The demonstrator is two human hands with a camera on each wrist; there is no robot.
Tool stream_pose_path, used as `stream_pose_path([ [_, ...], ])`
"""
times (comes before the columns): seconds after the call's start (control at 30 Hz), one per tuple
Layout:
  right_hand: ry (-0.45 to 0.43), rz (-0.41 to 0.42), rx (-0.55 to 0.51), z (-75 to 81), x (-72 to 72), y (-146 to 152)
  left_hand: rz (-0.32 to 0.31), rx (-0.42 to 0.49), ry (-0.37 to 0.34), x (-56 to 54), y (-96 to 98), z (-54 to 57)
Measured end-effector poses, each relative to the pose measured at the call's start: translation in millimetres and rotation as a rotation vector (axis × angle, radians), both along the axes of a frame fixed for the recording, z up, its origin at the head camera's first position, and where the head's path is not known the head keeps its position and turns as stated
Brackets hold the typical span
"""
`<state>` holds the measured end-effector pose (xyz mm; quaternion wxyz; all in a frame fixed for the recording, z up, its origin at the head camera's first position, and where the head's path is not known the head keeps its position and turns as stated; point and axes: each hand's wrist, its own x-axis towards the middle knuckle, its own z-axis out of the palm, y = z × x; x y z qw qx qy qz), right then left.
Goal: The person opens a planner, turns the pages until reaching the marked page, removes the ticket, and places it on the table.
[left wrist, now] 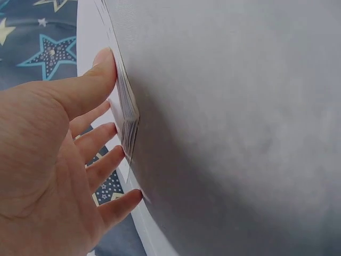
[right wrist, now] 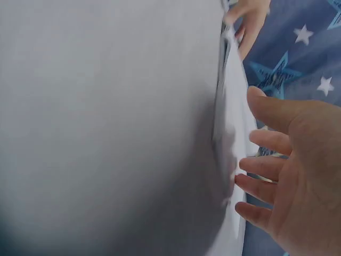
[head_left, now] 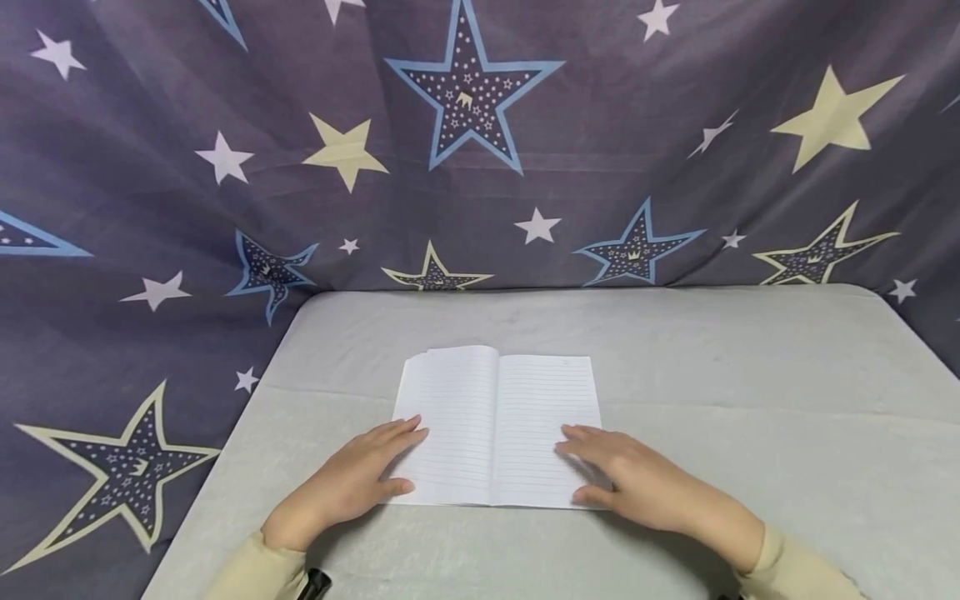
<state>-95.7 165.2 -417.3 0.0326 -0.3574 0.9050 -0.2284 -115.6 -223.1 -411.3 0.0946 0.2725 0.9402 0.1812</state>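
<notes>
A notebook (head_left: 459,442) with lined, unwritten pages lies open on the table, its fold running away from me. My left hand (head_left: 354,479) rests at the left page's outer edge, fingers spread and nearly straight. In the left wrist view its thumb (left wrist: 101,72) touches the near edge of the page stack (left wrist: 127,101). Over the right page's outer edge, my right hand (head_left: 648,483) has its fingers extended and relaxed. The right wrist view shows the fingers (right wrist: 261,168) of that hand apart, holding nothing, with the notebook (right wrist: 237,90) just beyond them.
A light grey cloth covers the table (head_left: 750,375). Behind it and along the left side hangs a dark curtain (head_left: 570,108) printed with stars. Cream sleeves (head_left: 258,571) cover both forearms, and a black object (head_left: 315,583) shows by the left wrist.
</notes>
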Motion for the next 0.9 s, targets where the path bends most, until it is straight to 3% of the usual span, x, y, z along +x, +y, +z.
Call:
stream_pose_path([
  [0.27, 0.013, -0.027, 0.054, -10.2, -7.5, 24.0, 0.004, -0.001, 0.001, 0.1, -0.2, -0.5],
  [0.73, 0.009, -0.063, 0.052, -7.7, -11.2, 22.1, -0.016, 0.017, -0.002, 0.9, -0.5, -1.2],
  [0.9, 0.053, -0.085, 0.086, -6.9, -8.1, 16.8, -0.01, 0.016, 0.003, 1.4, 0.0, -0.2],
])
